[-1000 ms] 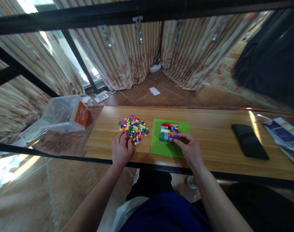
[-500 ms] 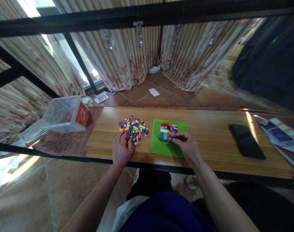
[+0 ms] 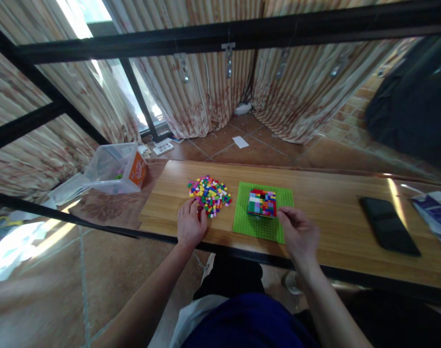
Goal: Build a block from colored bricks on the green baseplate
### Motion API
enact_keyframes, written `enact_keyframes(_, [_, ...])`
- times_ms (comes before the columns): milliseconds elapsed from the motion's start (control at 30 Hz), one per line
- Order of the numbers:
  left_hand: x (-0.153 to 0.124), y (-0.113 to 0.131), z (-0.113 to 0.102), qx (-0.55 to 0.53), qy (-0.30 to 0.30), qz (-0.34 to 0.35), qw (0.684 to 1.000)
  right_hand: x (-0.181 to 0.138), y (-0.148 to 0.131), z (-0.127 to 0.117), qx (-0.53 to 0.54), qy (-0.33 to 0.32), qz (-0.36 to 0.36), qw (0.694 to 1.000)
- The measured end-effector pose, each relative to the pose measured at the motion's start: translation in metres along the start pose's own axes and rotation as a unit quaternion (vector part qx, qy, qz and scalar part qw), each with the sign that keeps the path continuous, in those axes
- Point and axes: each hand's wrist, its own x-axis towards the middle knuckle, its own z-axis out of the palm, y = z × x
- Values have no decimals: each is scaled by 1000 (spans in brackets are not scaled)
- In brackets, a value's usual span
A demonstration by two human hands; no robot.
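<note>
A green baseplate (image 3: 257,226) lies on the wooden table (image 3: 329,203) and carries a block of many-coloured small bricks (image 3: 262,202). To its left lies a loose pile of small coloured bricks (image 3: 209,194). My left hand (image 3: 190,225) rests at the near edge of that pile, fingers curled down onto the bricks. My right hand (image 3: 299,234) hovers just right of the built block, fingers drawn together in a loose pinch; whether anything is in them I cannot make out.
A black phone (image 3: 389,224) lies on the right of the table, with printed papers (image 3: 436,212) beyond it. A clear plastic tub with an orange label (image 3: 115,169) sits at the left end. A black frame bar (image 3: 220,36) crosses overhead.
My right hand has drawn back from the built block, toward me and to the right. My left hand stays at the brick pile. The camera has shifted slightly.
</note>
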Motion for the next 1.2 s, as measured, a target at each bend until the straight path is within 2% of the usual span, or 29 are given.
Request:
enact_keyframes(100, [0,1,-1,-2,-2,-6,1000,-17,-17,18,-36,-101,-42,993])
enact_keyframes(200, [-1,1,0,-6,-4,-8,1000,-34,-23,43,-72,-207,-79,972])
enact_keyframes(367, [-1,1,0,-2,-7,-9,1000,-48,-17,86,-140,-289,-139,937])
enact_keyframes(500, [-2,1,0,-1,-7,-12,1000,-44,-17,107,-189,-311,-182,913])
enact_keyframes(667, [-2,1,0,3,-5,-13,1000,-38,-21,119,-244,-325,-217,887])
enact_keyframes(1033, [-1,2,-1,0,-4,-11,1000,-41,-19,104,-245,-317,-245,883])
enact_keyframes(1200, [-1,1,0,4,-1,-8,1000,-44,-22,106,-295,-312,-235,872])
